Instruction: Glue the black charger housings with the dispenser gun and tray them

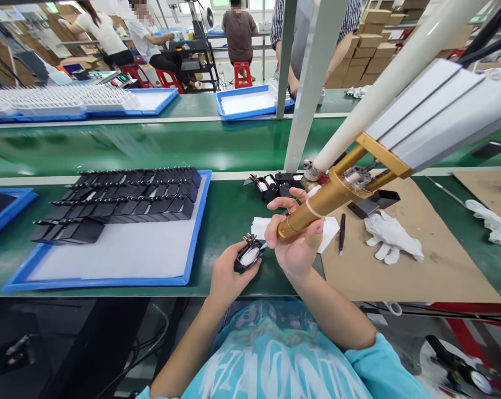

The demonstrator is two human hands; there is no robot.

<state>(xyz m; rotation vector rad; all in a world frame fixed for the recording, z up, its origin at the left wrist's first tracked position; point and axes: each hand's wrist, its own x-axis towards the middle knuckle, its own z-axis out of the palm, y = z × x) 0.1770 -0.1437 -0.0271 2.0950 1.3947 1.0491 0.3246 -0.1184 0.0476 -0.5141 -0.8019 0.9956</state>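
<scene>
My left hand (226,275) is closed around a small black plastic housing (249,256) with a white oval part inside and metal prongs at its far end. In my right hand (295,250) is a gold-coloured dispensing gun (323,202), gripped near its lower end and slanting down to the left. Its thin pale green nozzle (264,245) reaches the right edge of the housing; whether the tip touches it I cannot tell. Just beyond the right hand lie several more black housings (270,187), and white paper (328,233) is partly hidden beneath that hand.
A blue tray (198,221) at left holds rows of black housings. On brown cardboard (358,277) at right lie a black pen (342,234) and white gloves (394,237). A white metal post (306,83) rises behind the bench. Several people sit or stand beyond.
</scene>
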